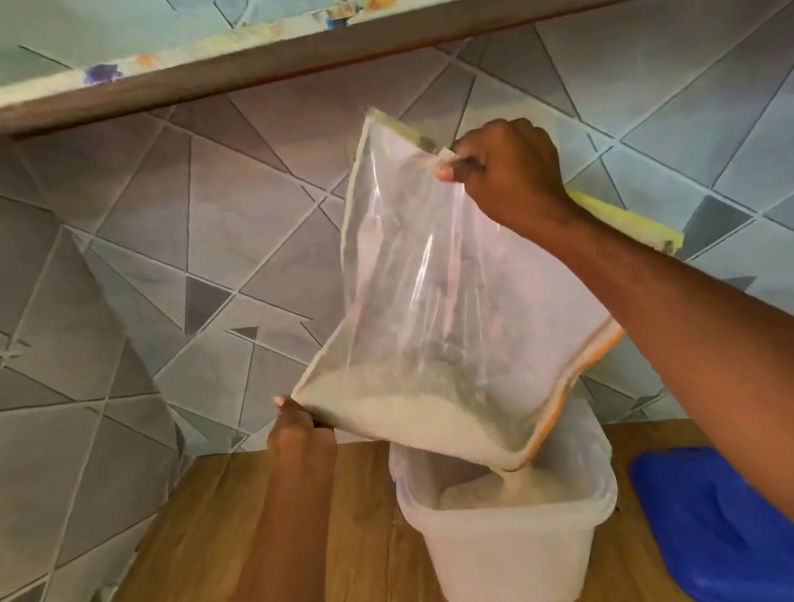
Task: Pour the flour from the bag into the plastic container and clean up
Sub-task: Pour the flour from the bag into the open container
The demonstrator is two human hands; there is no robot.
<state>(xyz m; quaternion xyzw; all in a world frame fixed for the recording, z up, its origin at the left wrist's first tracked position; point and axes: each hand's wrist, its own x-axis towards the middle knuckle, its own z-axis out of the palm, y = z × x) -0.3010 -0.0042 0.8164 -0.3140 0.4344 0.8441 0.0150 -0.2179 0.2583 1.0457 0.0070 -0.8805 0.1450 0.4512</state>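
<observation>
A clear plastic bag hangs tilted above a white translucent plastic container on the wooden counter. White flour lies along the bag's lower side and streams from its bottom corner into the container, where a small heap shows. My right hand pinches the bag's upper edge, raised high. My left hand grips the bag's lower left corner. The bag's far edge has a yellow strip, partly hidden behind my right forearm.
A blue lid lies on the wooden counter right of the container, partly under my right arm. A tiled wall rises behind and to the left. A shelf runs overhead across the view.
</observation>
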